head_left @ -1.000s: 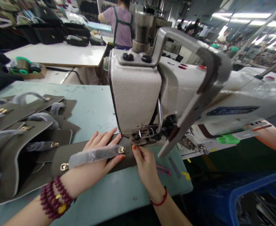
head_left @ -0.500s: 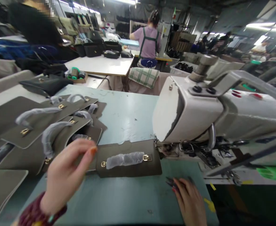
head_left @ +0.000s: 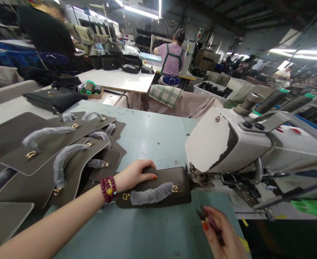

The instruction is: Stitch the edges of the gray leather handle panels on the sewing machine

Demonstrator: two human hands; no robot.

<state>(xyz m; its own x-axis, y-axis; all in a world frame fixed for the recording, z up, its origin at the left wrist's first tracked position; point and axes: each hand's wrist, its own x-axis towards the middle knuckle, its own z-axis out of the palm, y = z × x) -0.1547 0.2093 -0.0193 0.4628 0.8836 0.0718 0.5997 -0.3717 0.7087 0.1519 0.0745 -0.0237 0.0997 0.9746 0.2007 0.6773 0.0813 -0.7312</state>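
A grey-brown bag panel [head_left: 164, 205] lies flat beside the sewing machine head, its far right corner close to the needle area. Its handle [head_left: 151, 194] is wrapped in clear plastic and fixed with gold-coloured hardware at both ends. My left hand [head_left: 139, 174] reaches across the panel's left part and grips its far edge, thumb on top, fingers partly hidden. Below the panel's right end, my right hand [head_left: 220, 230] is closed around small thread snips [head_left: 202, 213], blades pointing up and left. The snips do not touch the panel.
Similar panels with wrapped handles [head_left: 69, 158] are piled at the left. The sewing machine [head_left: 212, 144] stands at the right over the pale blue-green table [head_left: 147, 133]. Behind are a white table [head_left: 120, 80], a box of thread spools [head_left: 92, 90] and people working.
My left hand has come down and right from above the table onto the panel's far edge. The right hand has lifted the snips off the tabletop. The view has shifted slightly.
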